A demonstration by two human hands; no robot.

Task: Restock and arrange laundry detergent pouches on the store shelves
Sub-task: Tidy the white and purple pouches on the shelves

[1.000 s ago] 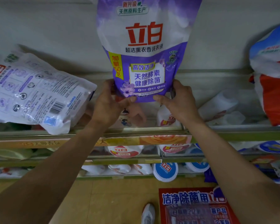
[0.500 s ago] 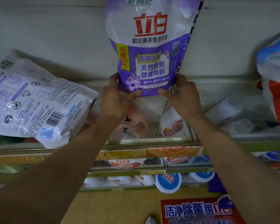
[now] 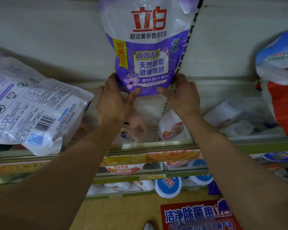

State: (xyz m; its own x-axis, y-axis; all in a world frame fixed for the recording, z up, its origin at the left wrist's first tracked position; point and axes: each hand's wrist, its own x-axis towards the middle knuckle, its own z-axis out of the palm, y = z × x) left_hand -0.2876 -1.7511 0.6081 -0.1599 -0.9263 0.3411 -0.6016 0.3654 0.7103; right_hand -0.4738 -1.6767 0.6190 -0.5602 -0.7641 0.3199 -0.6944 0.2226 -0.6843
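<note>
Up a touch goes the purple pouch point(image 3: 148, 60), upright above the back edge of the shelf point(image 3: 248, 144); left hand point(image 3: 113, 103) and right hand point(image 3: 181, 98) pinch its bottom corners, thumbs in front, arms stretched up

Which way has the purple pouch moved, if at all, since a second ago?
Yes, upward: the purple pouch now hangs farther above the shelf rail than before.

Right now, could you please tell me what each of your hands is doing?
Left hand: grips the purple pouch at its lower left corner.
Right hand: grips the same pouch at its lower right corner.
</note>
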